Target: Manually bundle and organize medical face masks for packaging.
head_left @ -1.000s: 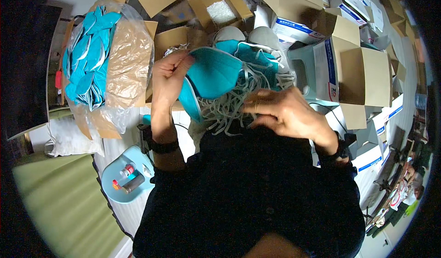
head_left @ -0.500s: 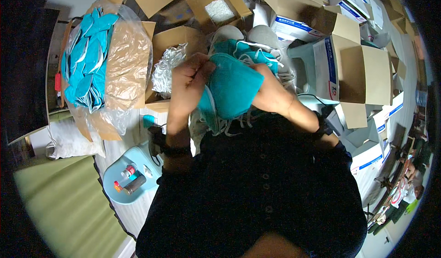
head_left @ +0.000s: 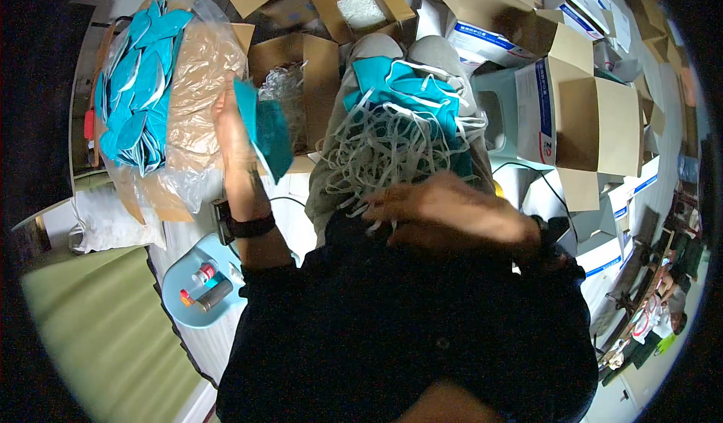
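Note:
My left hand (head_left: 235,122) is closed on a folded teal face mask (head_left: 263,131), held up beside an open carton. Its fingertips are partly hidden behind the mask. In my lap lies a loose heap of white elastic straps (head_left: 384,148), with several more teal masks (head_left: 410,88) just beyond it across my knees. My right hand (head_left: 444,210) hovers at the near edge of the straps, close to my body. It is slightly blurred, its fingers stretched out leftward and apart, nothing visible between them.
At left, a plastic-lined carton (head_left: 199,106) holds a pile of teal masks (head_left: 147,84). An open carton (head_left: 320,84) with straps stands ahead. White-and-blue boxes (head_left: 536,110) stand at right beside a pale stool (head_left: 504,91). A light-blue stool (head_left: 181,302) bears bottles.
My left hand has carried the mask leftward, away from my lap. My right hand has let go of it and dropped back toward my body, uncovering the straps.

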Action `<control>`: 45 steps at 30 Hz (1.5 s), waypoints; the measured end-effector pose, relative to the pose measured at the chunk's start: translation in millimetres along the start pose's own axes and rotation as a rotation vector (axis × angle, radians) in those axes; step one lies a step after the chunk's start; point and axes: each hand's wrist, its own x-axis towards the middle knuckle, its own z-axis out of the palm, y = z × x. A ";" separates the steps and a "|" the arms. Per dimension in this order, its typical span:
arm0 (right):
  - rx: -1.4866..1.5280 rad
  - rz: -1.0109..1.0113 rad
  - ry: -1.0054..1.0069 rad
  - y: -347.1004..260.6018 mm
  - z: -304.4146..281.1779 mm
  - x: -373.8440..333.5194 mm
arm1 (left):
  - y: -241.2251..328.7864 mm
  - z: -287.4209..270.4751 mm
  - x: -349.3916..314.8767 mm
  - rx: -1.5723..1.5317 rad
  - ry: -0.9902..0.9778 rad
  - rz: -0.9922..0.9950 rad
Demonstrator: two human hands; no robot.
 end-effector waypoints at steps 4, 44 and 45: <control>-0.160 0.289 0.292 19.3 -39.7 24.9 | -17.8 8.6 -7.7 -0.090 -0.021 -0.131; 0.859 0.245 0.829 33.3 -42.6 41.8 | 9.7 79.1 -89.1 0.198 -0.314 0.333; 0.894 0.231 0.839 32.2 -34.9 45.7 | 9.7 80.9 -91.5 0.174 -0.328 0.308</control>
